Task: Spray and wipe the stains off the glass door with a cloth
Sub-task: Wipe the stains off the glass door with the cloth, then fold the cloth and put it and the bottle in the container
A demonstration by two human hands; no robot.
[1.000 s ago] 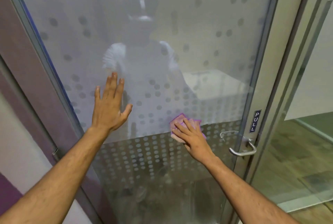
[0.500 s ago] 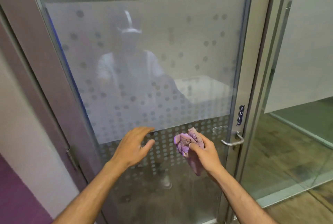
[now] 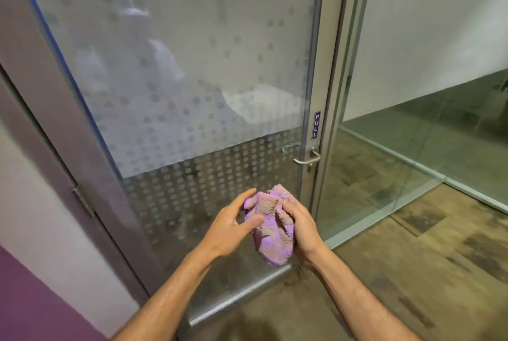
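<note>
— What stood before me?
— The frosted glass door (image 3: 192, 66), dotted, with a PULL sign (image 3: 317, 125) above its lever handle (image 3: 306, 158); wood-patterned floor (image 3: 412, 258) right of it.
— My hands?
— My right hand (image 3: 301, 226) clutched the bunched pink cloth (image 3: 270, 233) below the handle, clear of the glass. My left hand (image 3: 229, 224) pinched its other side.
— Earlier?
— The left hand had been apart from the cloth, empty.

Purple-white wall (image 3: 41, 230), patchy brown floor (image 3: 412, 272)
</note>
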